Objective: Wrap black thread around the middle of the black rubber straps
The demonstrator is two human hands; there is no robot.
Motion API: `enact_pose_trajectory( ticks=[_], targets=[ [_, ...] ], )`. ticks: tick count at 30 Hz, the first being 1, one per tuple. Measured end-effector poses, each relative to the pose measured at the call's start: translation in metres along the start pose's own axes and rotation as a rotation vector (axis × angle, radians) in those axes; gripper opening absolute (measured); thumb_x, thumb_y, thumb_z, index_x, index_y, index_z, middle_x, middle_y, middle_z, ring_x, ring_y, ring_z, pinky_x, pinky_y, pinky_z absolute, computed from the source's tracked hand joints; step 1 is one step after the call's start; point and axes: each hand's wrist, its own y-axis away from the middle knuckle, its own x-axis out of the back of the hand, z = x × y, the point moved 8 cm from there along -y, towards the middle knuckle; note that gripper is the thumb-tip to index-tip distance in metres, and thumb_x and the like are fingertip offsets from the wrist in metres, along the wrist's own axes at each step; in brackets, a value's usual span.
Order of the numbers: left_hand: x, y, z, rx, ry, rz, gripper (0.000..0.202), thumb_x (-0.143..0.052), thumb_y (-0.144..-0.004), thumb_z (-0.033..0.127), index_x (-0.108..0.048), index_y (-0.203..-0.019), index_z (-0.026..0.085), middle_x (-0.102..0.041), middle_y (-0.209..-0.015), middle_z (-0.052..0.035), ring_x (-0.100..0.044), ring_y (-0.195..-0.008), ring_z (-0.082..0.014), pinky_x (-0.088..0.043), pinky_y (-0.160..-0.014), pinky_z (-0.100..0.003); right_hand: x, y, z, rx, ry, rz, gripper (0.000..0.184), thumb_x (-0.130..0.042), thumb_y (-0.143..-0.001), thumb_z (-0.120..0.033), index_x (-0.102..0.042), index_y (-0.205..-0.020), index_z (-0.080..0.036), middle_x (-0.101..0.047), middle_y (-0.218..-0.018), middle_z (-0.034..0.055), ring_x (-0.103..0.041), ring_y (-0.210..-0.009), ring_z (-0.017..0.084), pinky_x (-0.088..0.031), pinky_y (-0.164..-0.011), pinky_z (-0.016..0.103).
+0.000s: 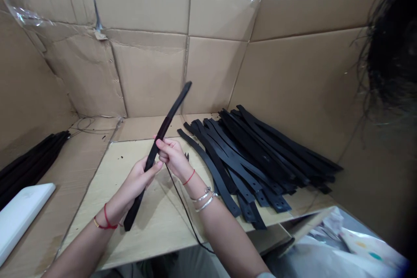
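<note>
Both hands hold one long black strap [169, 117] that slants from lower left up to the back wall. My left hand [138, 179] is closed round its lower half, thumb on top. My right hand [171, 153] pinches the strap just above, fingers curled. A thin black cord [182, 208] trails from near my right hand down past the wrist toward the board's front edge. A red string and metal bangles sit on my wrists.
A fanned pile of several black straps [260, 160] lies on the right of the pale board [130, 234]. More black straps [29, 160] are stacked at the left, beside a white flat object [19, 217]. Cardboard walls [146, 74] enclose the space.
</note>
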Motion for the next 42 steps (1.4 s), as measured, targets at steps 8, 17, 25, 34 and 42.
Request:
enact_pose_trajectory(
  ticks=[8, 17, 25, 34, 42],
  targets=[
    [-0.008, -0.003, -0.007, -0.050, 0.032, 0.041, 0.044, -0.056, -0.077, 0.054, -0.042, -0.089, 0.013, -0.046, -0.060, 0.0029, -0.042, -0.052, -0.0037, -0.034, -0.051, -0.016, -0.002, 0.003, -0.010, 0.063, 0.033, 0.026, 0.042, -0.076, -0.067, -0.032, -0.058, -0.095, -0.008, -0.019, -0.056, -0.0081, -0.011, -0.045, 0.000, -0.004, -0.043, 0.020],
    [-0.013, -0.002, -0.012, 0.105, 0.080, -0.117, 0.061, -0.040, -0.077, 0.072, -0.044, -0.098, 0.014, -0.047, -0.054, 0.0026, -0.039, -0.040, -0.0061, -0.029, -0.040, -0.018, 0.002, 0.004, -0.015, 0.058, 0.121, 0.021, 0.032, -0.070, -0.073, -0.037, -0.051, -0.076, -0.011, -0.017, -0.051, -0.0086, -0.013, -0.042, 0.000, -0.006, -0.042, 0.019],
    [-0.006, 0.003, -0.003, 0.009, 0.101, -0.037, 0.055, -0.041, -0.077, 0.070, -0.032, -0.073, 0.016, -0.027, -0.042, 0.0061, -0.023, -0.036, -0.0036, -0.019, -0.037, -0.017, -0.007, 0.000, 0.000, -0.001, 0.035, -0.081, 0.041, -0.074, -0.069, -0.039, -0.057, -0.089, -0.008, -0.018, -0.053, -0.0092, -0.013, -0.043, -0.001, -0.006, -0.043, 0.018],
    [0.007, 0.001, 0.000, -0.070, 0.026, 0.121, 0.050, -0.049, -0.079, 0.062, -0.044, -0.091, 0.014, -0.041, -0.056, 0.0035, -0.040, -0.047, -0.0045, -0.033, -0.046, -0.017, 0.000, 0.001, -0.004, 0.035, 0.034, -0.024, 0.037, -0.075, -0.069, -0.034, -0.058, -0.087, -0.007, -0.016, -0.055, -0.0085, -0.012, -0.044, -0.001, -0.006, -0.044, 0.018],
    [-0.007, -0.001, -0.005, -0.014, 0.209, 0.034, 0.052, -0.049, -0.078, 0.064, -0.041, -0.094, 0.015, -0.044, -0.058, 0.0036, -0.042, -0.048, -0.0050, -0.036, -0.047, -0.017, 0.002, 0.001, -0.005, 0.061, 0.046, -0.003, 0.040, -0.071, -0.072, -0.036, -0.060, -0.095, -0.006, -0.017, -0.052, -0.0090, -0.013, -0.043, 0.000, -0.007, -0.043, 0.018]
  ],
)
